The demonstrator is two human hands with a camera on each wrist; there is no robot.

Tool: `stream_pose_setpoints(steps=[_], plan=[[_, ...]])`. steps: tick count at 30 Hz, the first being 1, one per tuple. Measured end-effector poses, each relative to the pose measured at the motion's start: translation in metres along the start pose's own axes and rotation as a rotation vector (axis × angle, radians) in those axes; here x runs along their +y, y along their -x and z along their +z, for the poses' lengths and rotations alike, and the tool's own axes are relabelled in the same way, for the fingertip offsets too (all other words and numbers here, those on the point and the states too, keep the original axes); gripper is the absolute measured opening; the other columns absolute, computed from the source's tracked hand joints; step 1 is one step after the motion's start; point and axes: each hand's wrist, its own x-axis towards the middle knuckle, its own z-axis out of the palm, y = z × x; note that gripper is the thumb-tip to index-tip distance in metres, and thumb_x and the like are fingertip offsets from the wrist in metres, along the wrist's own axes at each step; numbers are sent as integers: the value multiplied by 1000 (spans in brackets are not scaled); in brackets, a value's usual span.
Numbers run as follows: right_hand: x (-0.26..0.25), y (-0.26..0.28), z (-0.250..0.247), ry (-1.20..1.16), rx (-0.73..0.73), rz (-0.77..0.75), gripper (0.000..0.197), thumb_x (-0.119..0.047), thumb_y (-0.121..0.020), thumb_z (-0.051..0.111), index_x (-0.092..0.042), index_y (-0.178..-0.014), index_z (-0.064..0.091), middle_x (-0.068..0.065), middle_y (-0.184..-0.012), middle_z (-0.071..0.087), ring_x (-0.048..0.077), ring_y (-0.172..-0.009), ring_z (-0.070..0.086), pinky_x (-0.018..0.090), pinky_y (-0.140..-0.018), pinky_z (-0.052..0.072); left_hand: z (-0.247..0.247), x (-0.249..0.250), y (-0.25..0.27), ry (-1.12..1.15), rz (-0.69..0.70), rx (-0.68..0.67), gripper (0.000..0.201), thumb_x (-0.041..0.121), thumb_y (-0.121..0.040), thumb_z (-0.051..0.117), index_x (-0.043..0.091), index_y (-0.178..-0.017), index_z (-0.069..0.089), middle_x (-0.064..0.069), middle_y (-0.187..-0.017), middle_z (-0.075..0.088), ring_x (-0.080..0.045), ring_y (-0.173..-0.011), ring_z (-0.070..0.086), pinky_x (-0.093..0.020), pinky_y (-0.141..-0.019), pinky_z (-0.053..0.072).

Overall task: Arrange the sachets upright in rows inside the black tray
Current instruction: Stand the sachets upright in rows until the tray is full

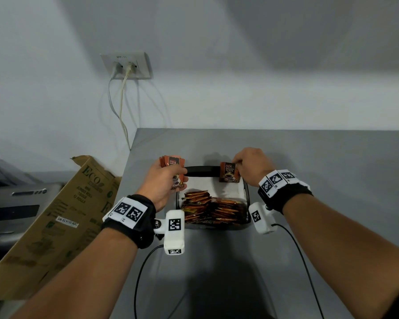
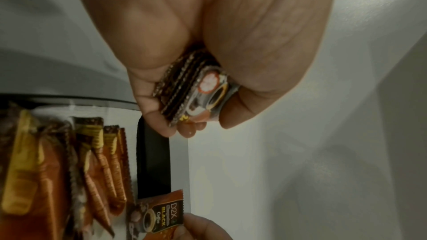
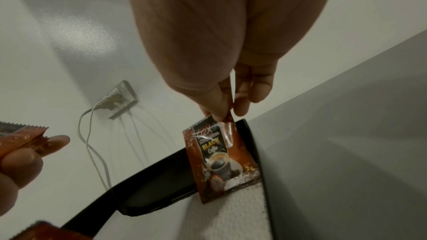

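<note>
A black tray (image 1: pixel 200 169) lined with white paper stands on the grey table. Several orange sachets (image 1: pixel 212 208) stand packed in rows in its near half. My right hand (image 1: pixel 242 168) pinches one orange-brown coffee sachet (image 1: pixel 228 172) by its top edge and holds it upright in the tray's far right corner (image 3: pixel 247 134), its lower edge on the paper (image 3: pixel 221 167). My left hand (image 1: pixel 168 178) grips a stack of sachets (image 1: pixel 172 161) over the tray's far left corner; the wrist view shows the stack's edges (image 2: pixel 184 88) between thumb and fingers.
A torn cardboard box (image 1: pixel 55 215) leans at the table's left edge, beside a grey machine (image 1: pixel 14 203). A wall socket (image 1: pixel 127 65) with two cables hangs behind. Camera cables (image 1: pixel 143 272) trail over the near table. The tray's far half shows bare white paper (image 1: pixel 203 184).
</note>
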Motion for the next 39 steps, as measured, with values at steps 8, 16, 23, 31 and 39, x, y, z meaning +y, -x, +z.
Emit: stream_pose_setpoints(steps=[8,16,23,31,39], plan=[[6,2,1,-5,20,-7,21,-10,-94,55,-15,-94,76,7,-104,67,22,-92,63,35,-83,55,0,-5,-4,36,-11,-33,32,-6,-89,54,1,-120,60,-17,-100,65,-29,-88,64,-43,-80,57],[-30,14,-39,-149,162,-221,27,-17,-90,63,-17,-116,70,1,-119,62,9,-99,51,28,-94,44,17,4,6,72,-27,-163,37,-18,-86,52,-3,-120,58,-23,-91,68,-29,-77,71,-41,-67,62],[-11,5,-20,68,-29,-18,33,-13,-91,60,-20,-123,69,6,-129,66,24,-114,63,41,-101,51,20,3,7,46,-18,-157,40,-17,-85,54,-8,-124,54,-24,-87,71,-31,-83,72,-38,-68,62],[-2,-1,-1,69,-71,19,26,-6,-91,55,-19,-108,71,10,-114,68,28,-97,66,43,-89,57,9,1,4,36,-11,-152,37,-18,-85,55,-3,-118,57,-19,-80,73,-30,-81,72,-39,-70,62],[5,-3,-4,70,-123,-3,30,-3,-88,52,-29,-78,61,0,-90,70,19,-79,68,39,-75,60,4,-6,1,25,-16,-153,37,-16,-85,53,-8,-120,57,-22,-85,71,-31,-81,71,-46,-78,60]])
